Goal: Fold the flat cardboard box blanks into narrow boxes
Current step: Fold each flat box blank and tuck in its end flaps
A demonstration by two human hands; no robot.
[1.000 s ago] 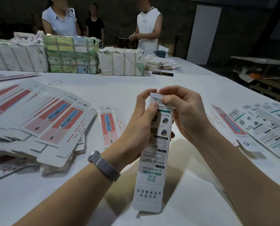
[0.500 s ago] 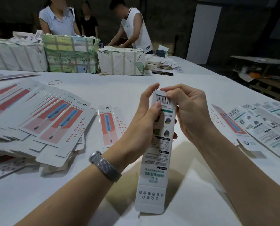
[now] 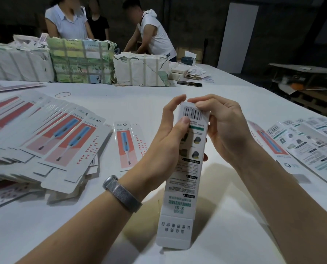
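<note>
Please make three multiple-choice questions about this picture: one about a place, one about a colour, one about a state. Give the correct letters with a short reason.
1. Where is the fanned stack of blanks?
A. left of the hands
B. under the box
C. on the floor

2. What colour is the watch band?
A. red
B. grey
C. green

3. How is the narrow box held?
A. lying free
B. by one hand
C. by both hands

Answers: 1 A, it lies on the table to the left. 2 B, grey mesh. 3 C, the left hand and right hand both grip its top end.
</note>
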